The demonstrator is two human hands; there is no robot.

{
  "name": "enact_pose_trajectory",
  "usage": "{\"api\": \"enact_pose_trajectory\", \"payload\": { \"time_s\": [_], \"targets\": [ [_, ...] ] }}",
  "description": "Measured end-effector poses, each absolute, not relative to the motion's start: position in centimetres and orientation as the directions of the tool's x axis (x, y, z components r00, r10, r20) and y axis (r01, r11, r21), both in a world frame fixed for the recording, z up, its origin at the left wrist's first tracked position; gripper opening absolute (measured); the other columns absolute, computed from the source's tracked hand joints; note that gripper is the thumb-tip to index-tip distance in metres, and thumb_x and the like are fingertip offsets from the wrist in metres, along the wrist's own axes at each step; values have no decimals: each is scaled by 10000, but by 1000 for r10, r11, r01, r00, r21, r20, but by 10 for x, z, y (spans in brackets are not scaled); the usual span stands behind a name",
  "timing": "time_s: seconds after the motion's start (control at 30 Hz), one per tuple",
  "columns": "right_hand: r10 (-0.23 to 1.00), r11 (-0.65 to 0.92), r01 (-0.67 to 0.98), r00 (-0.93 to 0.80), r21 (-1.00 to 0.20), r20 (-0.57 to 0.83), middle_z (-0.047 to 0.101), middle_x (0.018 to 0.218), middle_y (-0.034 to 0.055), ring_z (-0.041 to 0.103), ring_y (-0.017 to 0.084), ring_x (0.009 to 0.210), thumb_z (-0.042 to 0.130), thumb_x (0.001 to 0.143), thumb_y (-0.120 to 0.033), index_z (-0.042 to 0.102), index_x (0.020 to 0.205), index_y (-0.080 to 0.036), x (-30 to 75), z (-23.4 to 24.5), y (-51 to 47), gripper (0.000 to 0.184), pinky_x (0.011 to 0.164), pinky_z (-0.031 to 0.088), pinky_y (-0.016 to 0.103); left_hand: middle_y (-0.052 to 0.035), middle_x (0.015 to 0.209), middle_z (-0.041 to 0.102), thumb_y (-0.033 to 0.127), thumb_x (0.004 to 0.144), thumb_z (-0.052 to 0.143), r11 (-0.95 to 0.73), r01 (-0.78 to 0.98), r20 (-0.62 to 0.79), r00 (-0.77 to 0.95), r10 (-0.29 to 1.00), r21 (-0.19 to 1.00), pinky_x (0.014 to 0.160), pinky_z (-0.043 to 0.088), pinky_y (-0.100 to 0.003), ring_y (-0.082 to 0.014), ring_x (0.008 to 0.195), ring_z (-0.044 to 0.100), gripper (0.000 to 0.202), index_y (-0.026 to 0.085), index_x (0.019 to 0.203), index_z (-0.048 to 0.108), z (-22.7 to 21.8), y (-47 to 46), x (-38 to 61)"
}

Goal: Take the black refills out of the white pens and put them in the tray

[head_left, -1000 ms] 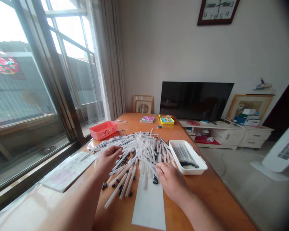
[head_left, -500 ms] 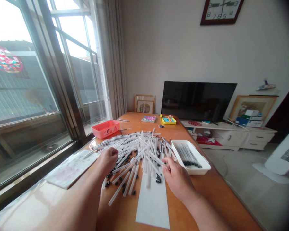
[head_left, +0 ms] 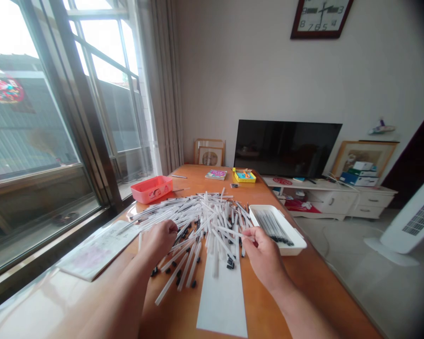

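Note:
A large heap of translucent plastic tubes, like pen barrels, is spread over the table, with small black caps scattered among them. My right hand pinches the near end of one translucent tube, which points left across the heap. At the heap's left side my left hand is closed, its fingertips turned away, so whatever they hold is hidden. Just right of my right hand stands a white tray holding a row of black-tipped clear pens.
A white paper strip lies in front of the heap. On the left are a booklet and a red plastic box. Farther back are a magazine and a small yellow box. The wooden table ends at the right.
My left hand has shifted slightly right, toward the heap. My right hand has drawn a little to the right with the tube. The camera view has turned slightly.

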State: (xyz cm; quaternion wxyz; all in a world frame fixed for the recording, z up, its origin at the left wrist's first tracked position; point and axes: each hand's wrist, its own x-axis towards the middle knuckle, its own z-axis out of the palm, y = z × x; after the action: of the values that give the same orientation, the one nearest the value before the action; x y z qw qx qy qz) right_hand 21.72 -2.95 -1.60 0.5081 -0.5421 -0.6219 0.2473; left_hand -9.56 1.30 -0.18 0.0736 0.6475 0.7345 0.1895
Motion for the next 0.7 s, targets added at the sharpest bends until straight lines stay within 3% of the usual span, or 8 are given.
{"api": "enact_pose_trajectory", "payload": {
  "time_s": [0.17, 0.3, 0.47, 0.7],
  "targets": [
    [935, 262, 385, 124, -885, 331, 598, 677, -20, 524, 163, 602, 563, 877, -360, 609, 897, -213, 216, -16, -29, 155, 574, 404, 259, -43, 810, 727, 298, 751, 544, 57, 961, 120, -92, 989, 270, 643, 343, -309, -240, 771, 621, 172, 276, 797, 708, -2, 8, -86],
    [934, 264, 397, 120, -879, 335, 566, 647, -32, 498, 157, 586, 555, 885, -364, 607, 889, -215, 215, -12, -32, 158, 561, 388, 257, -71, 817, 738, 325, 750, 551, 80, 978, 128, -106, 986, 194, 743, 369, -378, -294, 838, 624, 174, 271, 757, 717, 2, 4, -79],
    [931, 269, 415, 118, -869, 345, 554, 626, -32, 493, 160, 579, 557, 883, -370, 611, 874, -214, 214, -10, -34, 165, 555, 381, 260, -92, 817, 744, 292, 728, 572, 77, 985, 162, -102, 982, 155, 819, 367, -445, -342, 922, 623, 149, 259, 700, 714, 4, 5, -73],
    [926, 289, 413, 109, -863, 362, 608, 677, -10, 546, 169, 625, 564, 882, -378, 627, 871, -209, 215, -10, -34, 181, 597, 412, 268, -131, 812, 733, 248, 742, 545, 101, 988, 190, -122, 974, 115, 807, 371, -452, -358, 932, 618, 171, 229, 676, 702, 1, 9, -68]
  ]
}}
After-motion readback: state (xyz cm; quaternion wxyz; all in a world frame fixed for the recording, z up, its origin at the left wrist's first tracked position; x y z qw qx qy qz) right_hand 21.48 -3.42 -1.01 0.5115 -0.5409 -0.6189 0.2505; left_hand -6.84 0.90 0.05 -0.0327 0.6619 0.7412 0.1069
